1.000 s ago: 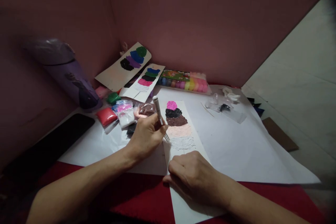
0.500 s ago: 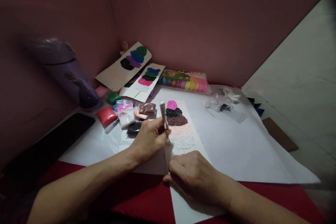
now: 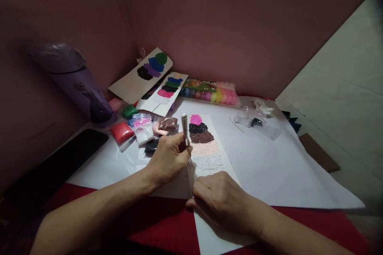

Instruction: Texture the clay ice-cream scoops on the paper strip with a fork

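Observation:
My left hand is closed around an upright small fork with a patterned white handle. Thin tines show below the fingers, at the left edge of the white layer on a long card strip. Textured clay layers climb the strip: white, pale peach, brown, black and bright pink at the top. My right hand is closed on the strip's lower part, fingers curled and thumb at its left edge.
Clay packets, red, green, white and brown, lie left of the strip. Behind are two decorated cards and a clay pack. A purple bottle, black phone and clear wrappers flank them.
My left hand and the fork have moved slightly to the left, with the tines now at the white layer's left edge. My right hand and the strip have stayed in place.

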Tool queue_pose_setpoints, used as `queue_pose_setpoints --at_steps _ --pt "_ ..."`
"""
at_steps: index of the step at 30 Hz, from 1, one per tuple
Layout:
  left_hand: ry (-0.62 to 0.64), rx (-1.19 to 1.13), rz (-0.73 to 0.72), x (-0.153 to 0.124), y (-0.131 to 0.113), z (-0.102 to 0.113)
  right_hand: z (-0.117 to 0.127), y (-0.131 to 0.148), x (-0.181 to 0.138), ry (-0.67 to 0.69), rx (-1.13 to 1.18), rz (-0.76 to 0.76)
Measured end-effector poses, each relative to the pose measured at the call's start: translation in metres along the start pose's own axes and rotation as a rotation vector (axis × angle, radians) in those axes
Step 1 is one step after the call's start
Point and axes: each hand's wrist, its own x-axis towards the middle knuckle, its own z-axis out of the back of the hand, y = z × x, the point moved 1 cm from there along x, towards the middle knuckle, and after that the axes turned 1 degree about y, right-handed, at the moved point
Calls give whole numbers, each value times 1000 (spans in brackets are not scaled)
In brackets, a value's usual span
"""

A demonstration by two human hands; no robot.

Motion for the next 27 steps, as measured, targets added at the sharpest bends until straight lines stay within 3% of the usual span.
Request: queue_pose_setpoints --at_steps 7,13,20,27 --pt "53 -75 38 1 3 -3 -1 0 -1 -5 5 -1" --pt "-6 -52 21 2 2 0 1 0 0 -6 17 -13" --pt "59 -89 44 0 4 -3 0 0 0 10 4 -8" --pt "38 -98 66 -1 3 -2 -1 -1 -1 3 -1 -6"
